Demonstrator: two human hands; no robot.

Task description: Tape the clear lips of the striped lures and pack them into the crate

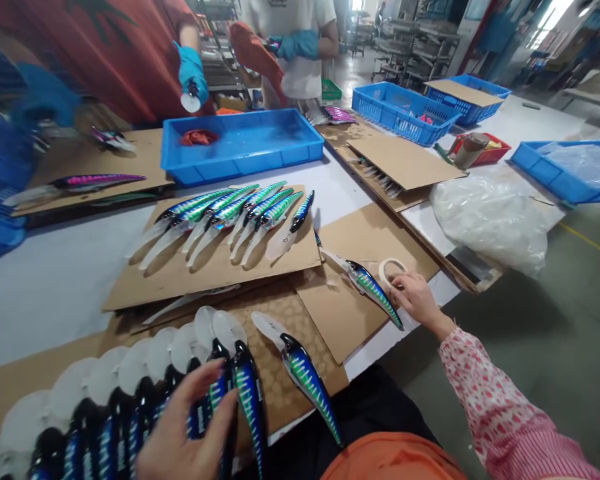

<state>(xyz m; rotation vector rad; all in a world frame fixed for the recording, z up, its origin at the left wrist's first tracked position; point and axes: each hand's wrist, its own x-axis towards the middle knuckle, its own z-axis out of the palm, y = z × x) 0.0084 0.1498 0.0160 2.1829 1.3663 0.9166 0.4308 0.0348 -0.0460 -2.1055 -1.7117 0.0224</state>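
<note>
My left hand (pixel 193 423) sits at the bottom, fingers curled over the right end of a row of several blue-green fishing lures (pixel 130 407) with clear lips. One more lure (pixel 307 377) lies loose on the cardboard (pixel 280 393) beside that row. My right hand (pixel 417 300), in a pink patterned sleeve, rests at the table's right edge. Its fingers pinch at a roll of tape (pixel 391 270) next to the tail of another lure (pixel 373 287).
Several finished lures (pixel 240 213) lie on a cardboard sheet (pixel 205 273) in the middle. Behind it stands a blue tray (pixel 243 143). Two people with blue gloves (pixel 193 67) work across the table. Blue baskets (pixel 405 110), a plastic bag (pixel 490 213) and stacked cardboard lie to the right.
</note>
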